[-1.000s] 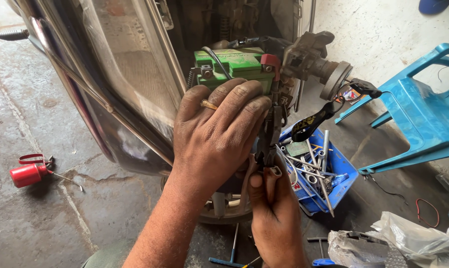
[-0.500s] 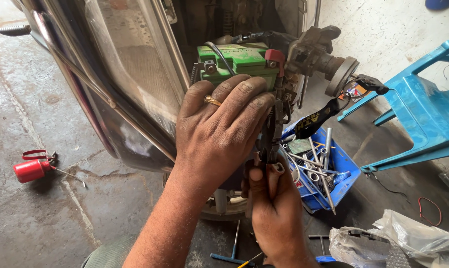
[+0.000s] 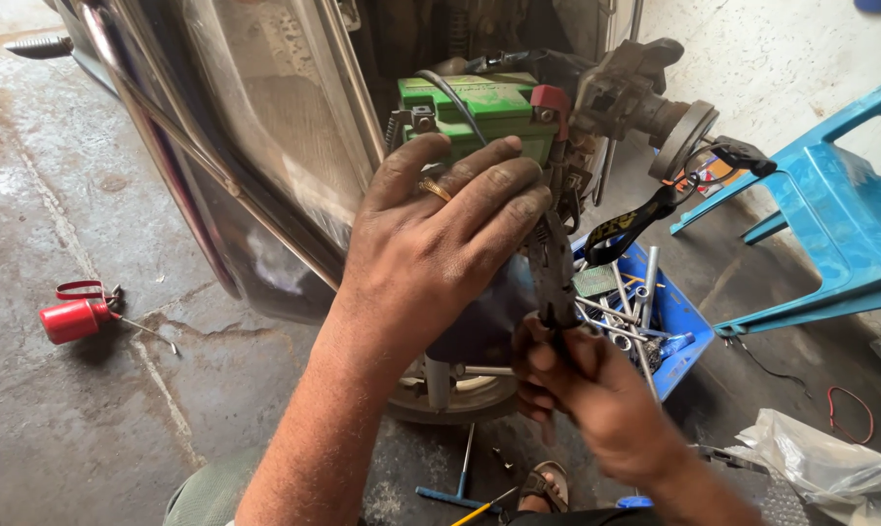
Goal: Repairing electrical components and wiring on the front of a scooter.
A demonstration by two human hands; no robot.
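Right, pliers stand upright just below the green battery, nose up in the wiring at the battery's rt side, near its red terminal cap. Right hand has its grip closed round the plier handles from below. Left hand lies spread over the front of the battery, fingers flat, grip open w/ nothing in it, a gold ring on one finger. Battery sits in the open side of a motorbike. Behind the pliers, a blue tray of spanners on the floor. Blue plastic chair farther rt. Red oil can lies on the concrete floor, well apart to the left. Blue-handled T-tool on the floor near a sandalled foot.
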